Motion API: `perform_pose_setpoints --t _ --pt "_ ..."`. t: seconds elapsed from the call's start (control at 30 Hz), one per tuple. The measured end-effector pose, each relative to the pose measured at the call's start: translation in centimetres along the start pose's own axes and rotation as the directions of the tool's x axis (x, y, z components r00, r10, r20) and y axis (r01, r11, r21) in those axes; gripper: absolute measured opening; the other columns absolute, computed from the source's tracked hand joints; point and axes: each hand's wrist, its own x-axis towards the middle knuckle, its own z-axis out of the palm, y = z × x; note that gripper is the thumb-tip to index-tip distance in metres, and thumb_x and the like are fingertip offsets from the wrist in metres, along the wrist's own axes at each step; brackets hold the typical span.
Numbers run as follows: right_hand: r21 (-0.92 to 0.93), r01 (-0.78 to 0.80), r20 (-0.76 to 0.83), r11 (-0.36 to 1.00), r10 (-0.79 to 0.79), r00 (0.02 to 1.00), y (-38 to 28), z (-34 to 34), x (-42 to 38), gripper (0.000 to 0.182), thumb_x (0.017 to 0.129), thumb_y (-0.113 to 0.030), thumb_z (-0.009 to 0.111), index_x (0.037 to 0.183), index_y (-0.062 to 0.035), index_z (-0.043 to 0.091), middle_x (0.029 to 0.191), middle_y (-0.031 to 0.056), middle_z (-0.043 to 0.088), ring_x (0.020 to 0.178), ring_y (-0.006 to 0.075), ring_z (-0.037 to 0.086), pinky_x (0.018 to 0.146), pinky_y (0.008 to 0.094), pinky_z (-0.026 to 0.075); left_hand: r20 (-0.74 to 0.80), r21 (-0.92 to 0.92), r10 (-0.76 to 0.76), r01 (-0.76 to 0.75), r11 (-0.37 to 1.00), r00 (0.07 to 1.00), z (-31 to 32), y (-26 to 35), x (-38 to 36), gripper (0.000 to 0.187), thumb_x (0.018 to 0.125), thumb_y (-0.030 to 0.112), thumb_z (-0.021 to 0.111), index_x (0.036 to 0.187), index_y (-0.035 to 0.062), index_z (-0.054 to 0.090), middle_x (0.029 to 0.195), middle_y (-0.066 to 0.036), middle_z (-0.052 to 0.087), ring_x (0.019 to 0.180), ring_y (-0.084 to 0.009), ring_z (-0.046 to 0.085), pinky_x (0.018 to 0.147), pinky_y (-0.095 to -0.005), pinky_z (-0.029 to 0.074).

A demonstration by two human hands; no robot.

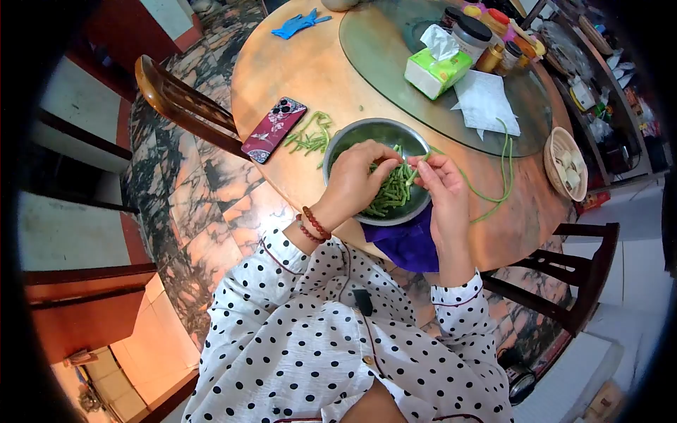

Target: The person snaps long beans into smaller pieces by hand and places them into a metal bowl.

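A steel bowl [338, 141] stands near the table's front edge, with cut pieces of green bean [392, 192] inside. Over it, my left hand [361, 169] has its thumb and fingers pinched together at a bean. Close beside it, my right hand [444, 182] pinches a green piece of bean between thumb and fingers. Long green beans [509, 169] trail over the table to the right, and one seems to run up to my right hand. To the bowl's left lies a small heap of bean bits [312, 137]. A purple cloth [405, 247] hangs under the bowl.
A phone [275, 130] lies left of the bean bits, with a blue glove [300, 25] farther back. On the glass turntable [381, 63] are a tissue pack [437, 72], white paper [488, 102] and several jars. A basket [557, 169] sits right; chairs [187, 106] flank the table.
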Motion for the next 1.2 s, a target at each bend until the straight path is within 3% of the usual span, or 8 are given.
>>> perform_pose_setpoints --t 0.1,0.23,0.67,0.8,0.9,1.07,1.17,1.2 --pt "0.011 0.006 -0.002 1.000 -0.006 1.000 0.7 -0.5 0.2 0.009 0.092 -0.007 0.066 0.099 -0.0032 0.063 0.091 0.0028 0.067 0.085 0.0075 0.060 0.075 0.0213 0.046 0.283 -0.402 -0.270 0.369 0.838 0.920 0.1 0.9 -0.2 0.017 0.094 0.014 0.066 0.103 -0.0004 0.067 0.086 -0.003 0.068 0.080 -0.0113 0.063 0.072 -0.0265 0.049" --pt "0.089 -0.066 0.039 0.994 0.062 0.997 0.7 -0.2 0.2 0.011 0.090 -0.007 0.067 0.100 -0.0023 0.063 0.089 0.0022 0.066 0.080 0.0071 0.060 0.073 0.0211 0.048 0.402 -0.522 -0.270 0.461 0.718 0.875 0.2 1.3 -0.7 0.016 0.095 0.014 0.065 0.097 -0.0016 0.066 0.082 0.000 0.065 0.075 -0.0051 0.059 0.068 -0.0206 0.049" --pt "-0.110 0.127 0.148 0.986 -0.110 0.983 0.3 -0.5 -0.1 0.011 0.087 0.005 0.066 0.092 0.0001 0.057 0.085 0.0047 0.064 0.074 0.0093 0.063 0.067 0.0216 0.052 0.223 -0.278 -0.314 0.369 0.887 0.923 -2.4 2.2 -1.7 0.021 0.097 0.017 0.063 0.085 0.0000 0.064 0.073 0.001 0.063 0.067 -0.0058 0.058 0.061 -0.0212 0.047" --pt "-0.169 0.238 0.088 0.956 -0.226 0.970 0.6 1.7 -2.1 0.009 0.088 0.003 0.067 0.090 0.0013 0.058 0.084 0.0049 0.065 0.074 0.0098 0.065 0.067 0.0221 0.052 0.153 -0.739 -0.417 0.383 0.554 0.896 -1.4 1.1 -2.0 0.020 0.098 0.023 0.061 0.088 0.0057 0.063 0.072 0.004 0.058 0.068 -0.0045 0.052 0.065 -0.0179 0.041" --pt "-0.172 0.290 0.083 0.941 -0.280 0.957 2.0 3.0 -3.7 0.008 0.088 0.004 0.067 0.090 0.0022 0.060 0.086 0.0057 0.066 0.074 0.0112 0.066 0.066 0.0224 0.053 0.162 -0.866 -0.591 0.401 0.299 0.790 -2.8 0.6 -1.2 0.022 0.098 0.026 0.061 0.091 0.0054 0.063 0.072 0.004 0.058 0.067 -0.0039 0.051 0.064 -0.0176 0.040" --pt "-0.110 0.173 0.045 0.979 -0.169 0.985 2.7 1.6 -1.8 0.006 0.090 0.003 0.065 0.095 0.0038 0.062 0.085 0.0061 0.067 0.077 0.0106 0.067 0.069 0.0231 0.054 -0.145 -0.585 -0.575 0.399 0.706 0.805 -4.8 -2.5 0.5 0.029 0.094 0.028 0.067 0.077 0.0041 0.067 0.066 0.005 0.055 0.060 -0.0045 0.048 0.058 -0.0188 0.038" --pt "-0.217 0.217 0.080 0.952 -0.204 0.976 3.7 0.7 -0.7 0.008 0.089 0.001 0.066 0.097 0.0041 0.064 0.087 0.0051 0.067 0.076 0.0090 0.066 0.068 0.0222 0.054 -0.143 -0.207 -0.528 0.496 0.843 0.837 -6.5 -5.6 1.9 0.023 0.091 0.020 0.070 0.081 -0.0008 0.068 0.074 -0.001 0.066 0.061 -0.0066 0.058 0.057 -0.0202 0.045" --pt "-0.247 0.226 0.068 0.942 -0.215 0.974 4.0 0.6 -0.5 0.008 0.089 0.000 0.067 0.096 0.0030 0.067 0.087 0.0035 0.066 0.074 0.0075 0.064 0.068 0.0210 0.053 -0.128 -0.225 -0.466 0.431 0.874 0.876 -6.3 -8.1 2.0 0.021 0.092 0.017 0.068 0.086 -0.0036 0.070 0.079 -0.005 0.071 0.066 -0.0095 0.065 0.061 -0.0227 0.052"
